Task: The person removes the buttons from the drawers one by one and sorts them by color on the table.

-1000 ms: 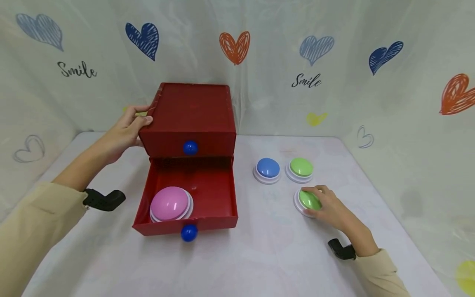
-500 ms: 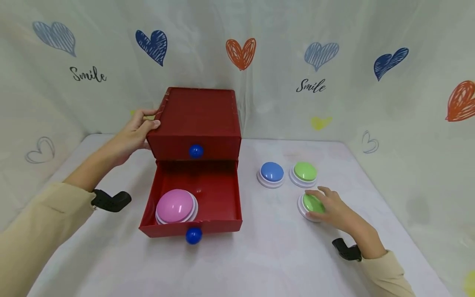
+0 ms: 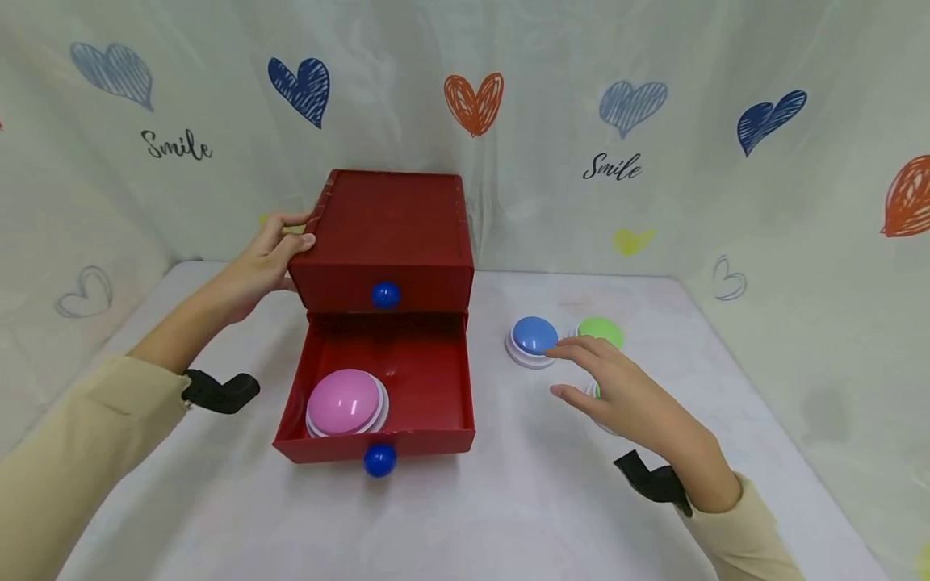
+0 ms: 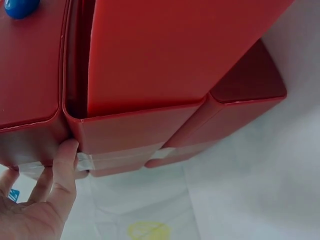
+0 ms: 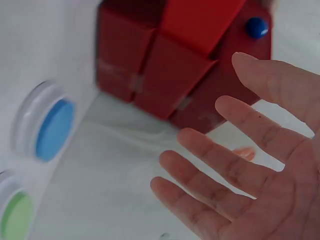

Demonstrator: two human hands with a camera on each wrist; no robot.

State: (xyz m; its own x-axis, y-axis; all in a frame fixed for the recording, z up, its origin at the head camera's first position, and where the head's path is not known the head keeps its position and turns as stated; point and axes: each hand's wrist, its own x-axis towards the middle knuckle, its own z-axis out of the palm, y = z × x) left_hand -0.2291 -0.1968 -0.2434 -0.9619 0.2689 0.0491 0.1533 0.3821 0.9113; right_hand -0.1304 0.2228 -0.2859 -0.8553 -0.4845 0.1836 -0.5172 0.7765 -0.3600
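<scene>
Three dome buttons sit on the table [image 3: 508,500] to the right of the red drawer box [image 3: 392,234]: a blue button [image 3: 534,335], a green button [image 3: 600,329] behind the fingers, and a second green one almost wholly hidden under the right hand [image 3: 617,391]. That hand hovers above them with fingers spread and straight, holding nothing; its fingertips are just beside the blue button, and I cannot tell whether they touch it. The right wrist view is blurred but shows the palm open and apart from everything.

The bottom drawer [image 3: 378,395] is pulled out, with a pink button [image 3: 345,401] in its front left corner. The left hand [image 3: 265,258] grips the box's top left edge, thumb on top and fingers round the side.

The risks, as I judge them: with the buttons close together, a loose reach could knock one against its neighbour or press a dome by accident. The smooth dome gives little to hold, so a shallow pinch may slip. If the left hand lets go, a bump on the open drawer could shift the whole box.
</scene>
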